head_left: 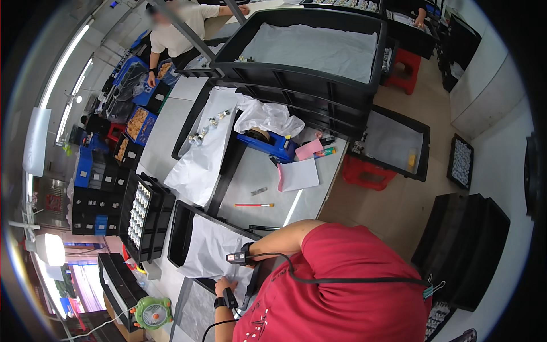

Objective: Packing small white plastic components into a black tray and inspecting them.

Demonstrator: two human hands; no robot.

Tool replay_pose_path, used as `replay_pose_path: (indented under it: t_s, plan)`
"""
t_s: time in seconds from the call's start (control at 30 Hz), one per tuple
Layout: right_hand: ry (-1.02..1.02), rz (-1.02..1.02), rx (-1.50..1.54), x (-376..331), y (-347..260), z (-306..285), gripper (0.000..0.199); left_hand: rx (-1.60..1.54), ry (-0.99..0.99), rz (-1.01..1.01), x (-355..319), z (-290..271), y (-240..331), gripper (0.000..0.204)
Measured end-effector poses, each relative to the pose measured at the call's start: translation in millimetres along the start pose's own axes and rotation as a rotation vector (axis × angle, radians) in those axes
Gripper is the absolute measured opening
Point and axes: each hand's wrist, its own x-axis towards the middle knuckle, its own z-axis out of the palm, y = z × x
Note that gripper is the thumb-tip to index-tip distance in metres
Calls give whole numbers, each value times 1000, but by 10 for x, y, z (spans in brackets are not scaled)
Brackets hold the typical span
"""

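A black tray (181, 235) lined with a white sheet (209, 245) lies in front of me. My left hand (225, 284) is at the tray's near edge, on the sheet's border. Its fingers look curled together, and whatever is between them is too small to make out. Close by, my right hand (260, 258) reaches over the same sheet. A black device (237, 258) strapped at that wrist covers most of it, so its fingers are hidden. Another strapped device (229, 297) sits on my left wrist.
A red-handled brush (254, 205), a notepad (299, 175) and a blue tape dispenser (268, 147) lie on the table. Beyond stands a paper-lined tray (200, 157) with small metallic parts, beside stacked black crates (302, 85). A green fan (152, 313) stands left; a co-worker (179, 31) is farther off.
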Motion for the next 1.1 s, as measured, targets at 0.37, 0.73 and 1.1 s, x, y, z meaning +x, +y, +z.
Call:
replay_pose_path:
  t_s: [0.37,0.73,1.1]
  plan:
    - [41,-28,22,-3,7,-46,55,-11,107,-30,-175,-109,230,69]
    - [107,-60,53,-110,83,-201,55,-190,-52,-9,210,384,116,101]
    - [157,-73,47,-574,128,82,54,-273,50,67,-132,334,295,93]
